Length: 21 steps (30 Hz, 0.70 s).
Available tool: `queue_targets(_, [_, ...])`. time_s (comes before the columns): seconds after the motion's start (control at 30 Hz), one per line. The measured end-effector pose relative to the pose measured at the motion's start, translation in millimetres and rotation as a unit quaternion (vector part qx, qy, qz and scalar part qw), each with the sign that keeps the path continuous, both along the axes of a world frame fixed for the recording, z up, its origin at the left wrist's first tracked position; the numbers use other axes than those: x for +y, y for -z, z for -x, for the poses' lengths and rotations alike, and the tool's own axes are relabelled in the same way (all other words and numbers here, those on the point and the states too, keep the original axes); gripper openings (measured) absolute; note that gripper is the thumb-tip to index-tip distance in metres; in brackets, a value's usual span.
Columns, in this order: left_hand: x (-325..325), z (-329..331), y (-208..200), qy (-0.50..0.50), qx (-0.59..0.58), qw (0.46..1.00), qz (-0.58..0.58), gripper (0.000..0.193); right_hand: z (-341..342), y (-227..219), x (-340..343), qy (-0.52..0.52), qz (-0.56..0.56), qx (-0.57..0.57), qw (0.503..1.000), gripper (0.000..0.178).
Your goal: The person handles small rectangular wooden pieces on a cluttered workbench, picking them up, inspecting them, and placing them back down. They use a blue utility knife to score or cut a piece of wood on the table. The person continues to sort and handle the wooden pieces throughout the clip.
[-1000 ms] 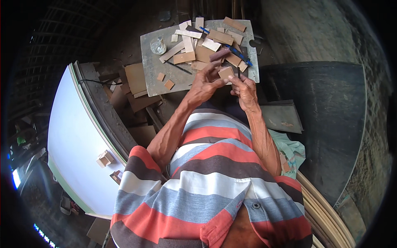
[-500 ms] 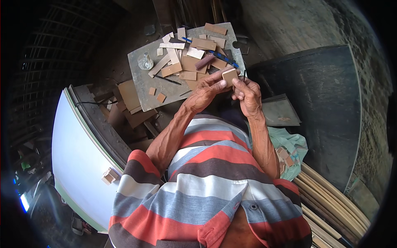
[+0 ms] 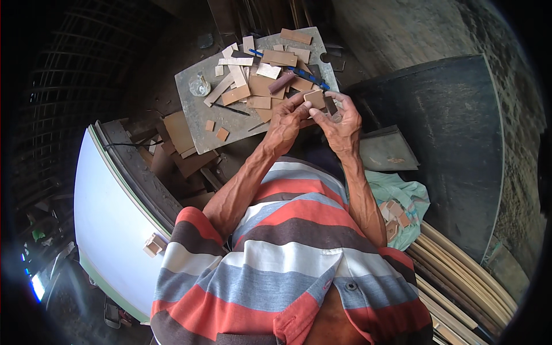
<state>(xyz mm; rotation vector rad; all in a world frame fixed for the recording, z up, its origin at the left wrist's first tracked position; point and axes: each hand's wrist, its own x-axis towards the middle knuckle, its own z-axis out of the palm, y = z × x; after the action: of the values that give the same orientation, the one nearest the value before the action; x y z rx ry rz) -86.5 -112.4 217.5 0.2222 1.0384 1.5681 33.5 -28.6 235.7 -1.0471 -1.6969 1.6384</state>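
Note:
My left hand (image 3: 286,122) is closed, pinching a small, thin square piece of wood (image 3: 314,99) over the near edge of a grey board (image 3: 195,118). Against the right edge of that piece is a small dark brown strip (image 3: 330,105), which my right hand (image 3: 343,129) grips between thumb and curled fingers. What the strip is made of cannot be told. Just beyond my hands lie a reddish-brown cylinder (image 3: 282,83), a blue and black tool (image 3: 307,79) and scattered flat wood offcuts (image 3: 234,95).
A clear glass jar (image 3: 199,86), a dark thin stick (image 3: 231,109) and two small wood squares lie on the board's left. A white curved panel (image 3: 115,230) is at my left. Right are a green bag (image 3: 411,198) with wood pieces, long wooden strips (image 3: 460,276) and a dark panel (image 3: 437,149).
The square piece has turned in my left hand. My right hand has rolled over, its fingers now farther out, and the dark strip shows against the piece's edge.

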Motion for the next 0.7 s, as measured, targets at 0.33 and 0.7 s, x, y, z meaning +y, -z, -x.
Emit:
queue_targets(0.33, [3, -6, 0, -0.028, 0.018, 0.999, -0.021, 0.037, -2, 12, -4, -0.005, -0.047, 0.000, 0.999, 0.043])
queue_targets(0.7, [5, -5, -8, -0.022, 0.090, 0.996, -0.003, 0.038, -1, 17, -3, 0.006, -0.073, -0.014, 0.997, 0.042])
